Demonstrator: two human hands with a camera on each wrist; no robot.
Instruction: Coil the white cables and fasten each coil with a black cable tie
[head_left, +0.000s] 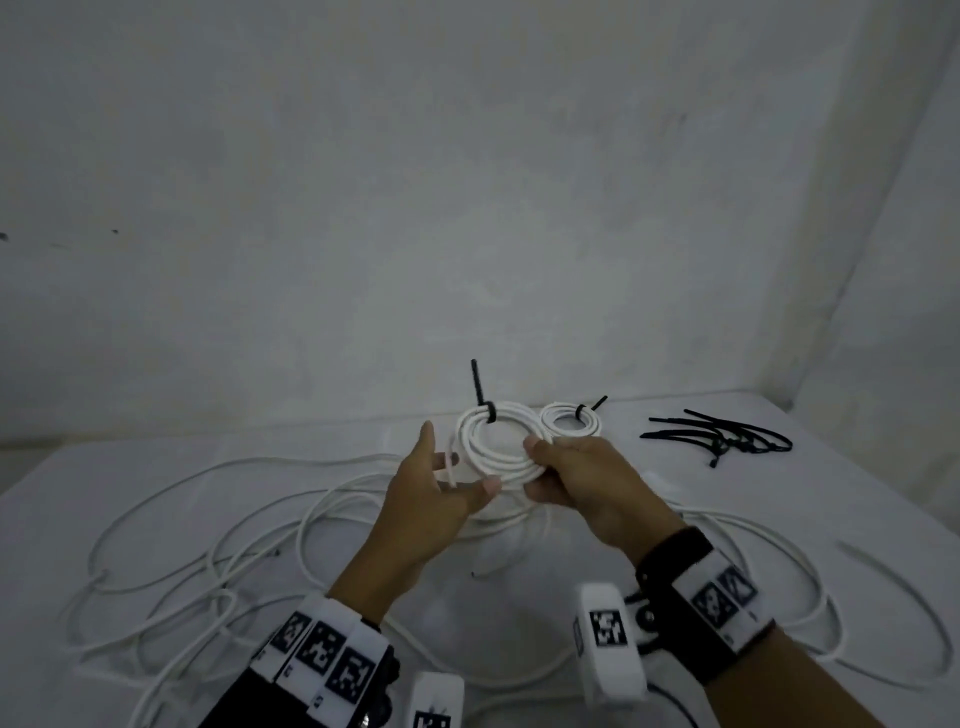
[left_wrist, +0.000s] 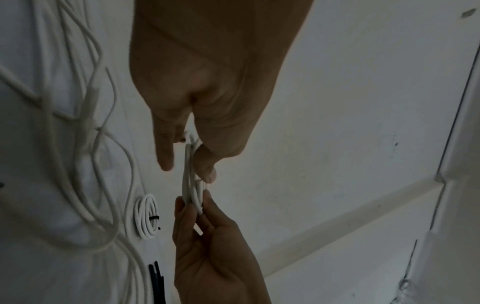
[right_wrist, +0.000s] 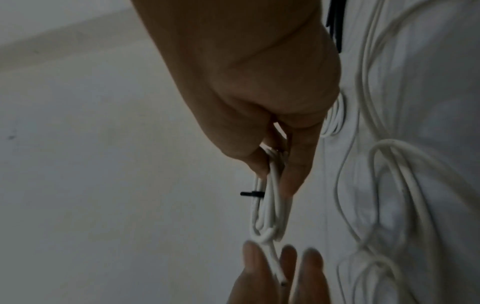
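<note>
Head view: right hand (head_left: 587, 480) pinches the white coil (head_left: 493, 447) at its 4 o'clock edge, held up over the table (head_left: 779, 493). Left hand (head_left: 434, 493) is spread loose at 8 o'clock, the coil's free end lying across its fingers. Black tie (head_left: 480, 389) sticks up at 12. Spare ties (head_left: 722, 436) lie off at 3 o'clock.
</note>
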